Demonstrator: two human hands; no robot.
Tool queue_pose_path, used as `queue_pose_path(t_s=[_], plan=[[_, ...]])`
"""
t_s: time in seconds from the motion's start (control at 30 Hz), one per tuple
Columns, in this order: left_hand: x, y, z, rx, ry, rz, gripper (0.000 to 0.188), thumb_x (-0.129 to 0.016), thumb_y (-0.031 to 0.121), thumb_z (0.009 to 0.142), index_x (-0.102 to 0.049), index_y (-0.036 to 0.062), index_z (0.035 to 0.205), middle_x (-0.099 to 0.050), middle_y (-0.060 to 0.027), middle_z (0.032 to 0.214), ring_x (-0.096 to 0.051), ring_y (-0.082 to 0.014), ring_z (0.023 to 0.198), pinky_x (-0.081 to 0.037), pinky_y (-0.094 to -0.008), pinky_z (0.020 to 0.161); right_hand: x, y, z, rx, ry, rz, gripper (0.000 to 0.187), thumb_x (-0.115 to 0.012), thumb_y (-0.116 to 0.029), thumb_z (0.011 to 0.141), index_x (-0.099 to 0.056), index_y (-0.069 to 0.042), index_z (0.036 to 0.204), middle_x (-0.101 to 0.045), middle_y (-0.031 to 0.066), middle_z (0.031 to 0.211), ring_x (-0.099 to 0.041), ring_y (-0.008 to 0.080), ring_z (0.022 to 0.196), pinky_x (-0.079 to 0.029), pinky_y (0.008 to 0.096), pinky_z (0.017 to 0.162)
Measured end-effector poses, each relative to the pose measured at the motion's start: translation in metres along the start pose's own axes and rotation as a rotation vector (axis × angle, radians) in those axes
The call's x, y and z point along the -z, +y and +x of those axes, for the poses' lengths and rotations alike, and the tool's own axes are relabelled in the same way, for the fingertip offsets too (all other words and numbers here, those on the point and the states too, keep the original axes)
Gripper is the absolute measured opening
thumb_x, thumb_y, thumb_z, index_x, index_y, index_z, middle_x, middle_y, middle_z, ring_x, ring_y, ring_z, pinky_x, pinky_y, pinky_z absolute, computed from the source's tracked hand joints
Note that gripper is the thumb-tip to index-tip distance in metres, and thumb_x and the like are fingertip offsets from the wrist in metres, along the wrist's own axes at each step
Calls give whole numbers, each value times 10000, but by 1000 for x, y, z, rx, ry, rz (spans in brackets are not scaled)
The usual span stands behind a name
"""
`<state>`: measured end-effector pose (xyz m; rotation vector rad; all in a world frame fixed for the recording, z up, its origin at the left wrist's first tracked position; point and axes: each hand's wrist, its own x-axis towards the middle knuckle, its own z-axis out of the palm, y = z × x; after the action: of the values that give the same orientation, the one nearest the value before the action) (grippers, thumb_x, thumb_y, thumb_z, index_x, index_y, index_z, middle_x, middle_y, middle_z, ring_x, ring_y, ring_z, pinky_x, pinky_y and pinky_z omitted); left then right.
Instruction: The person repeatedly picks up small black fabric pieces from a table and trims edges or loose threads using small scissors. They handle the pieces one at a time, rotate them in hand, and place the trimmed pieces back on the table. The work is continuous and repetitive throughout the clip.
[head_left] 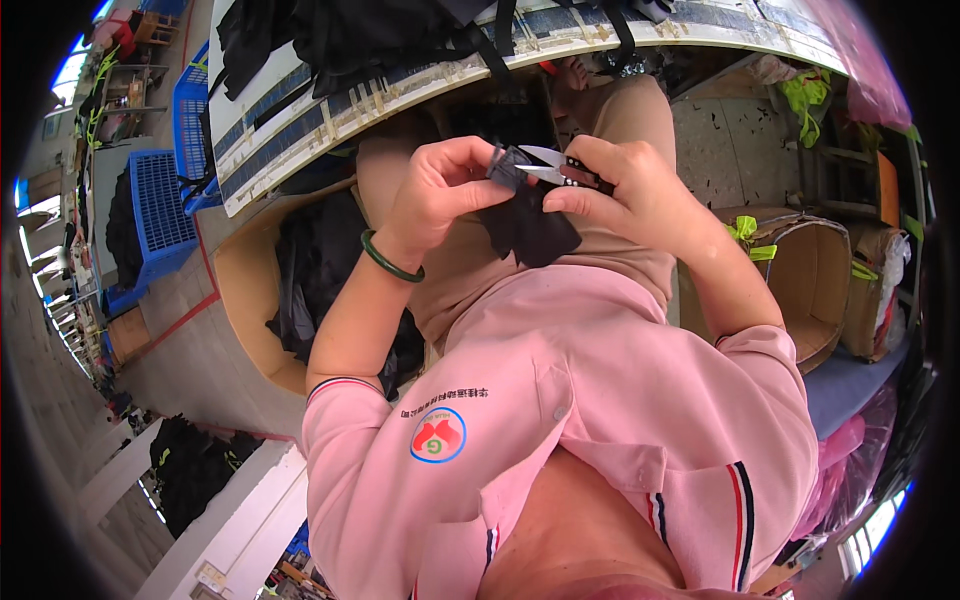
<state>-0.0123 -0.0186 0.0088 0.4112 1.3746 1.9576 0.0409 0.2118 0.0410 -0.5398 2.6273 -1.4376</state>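
Note:
My left hand [452, 188], with a dark green bangle at its wrist, pinches the upper edge of a small black fabric piece [535, 228]. The rest of the cloth hangs down over my lap. In my right hand [632, 188] is a pair of thread snips [566, 172] with black grips. Their two silver blades stand apart and point left, with the tips at the pinched edge of the cloth. Whether a thread lies between the blades is too small to tell.
Ahead is a worn white table [400, 90] bearing a heap of black fabric [350, 45]. A cardboard box [240, 290] of dark cloth stands left of my legs. Another cardboard box [815, 280] is at the right. Blue plastic crates [163, 215] stand farther left.

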Motion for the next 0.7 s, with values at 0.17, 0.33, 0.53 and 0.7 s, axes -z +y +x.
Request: queue_pose_path(t_s=[0.17, 0.33, 0.53, 0.7], plan=[[-11, -1, 0, -203, 191, 51, 165, -633, -52, 818, -640, -20, 979, -679, -127, 1018, -641, -150, 924, -497, -293, 882, -9, -9, 0, 112, 84, -217, 412, -704, -414, 792, -529, -41, 780, -623, 78, 632, -614, 278, 549, -469, 358, 488], [-18, 3, -3, -229, 179, 51, 176, -636, -53, 824, -634, -29, 998, -675, -128, 1028, -639, -156, 925, -497, -297, 887, -9, -12, 5, 168, 106, -314, 404, -695, -415, 799, -519, -52, 787, -633, 65, 638, -616, 269, 538, -472, 354, 481], [-18, 1, -4, -251, 175, 106, 164, -644, -56, 815, -640, -14, 974, -676, -113, 1000, -632, -156, 919, -488, -298, 872, -10, -8, 5, 103, 118, -94, 390, -751, -342, 772, -530, -22, 782, -501, 126, 541, -486, 312, 460, -370, 369, 448], [-19, 0, -3, -262, 191, 99, 154, -644, -70, 805, -644, -3, 944, -674, -111, 995, -634, -163, 921, -489, -313, 875, -7, -11, 6, 3, 51, -7, 390, -750, -332, 781, -525, -14, 763, -484, 127, 542, -444, 294, 477, -367, 351, 464]])
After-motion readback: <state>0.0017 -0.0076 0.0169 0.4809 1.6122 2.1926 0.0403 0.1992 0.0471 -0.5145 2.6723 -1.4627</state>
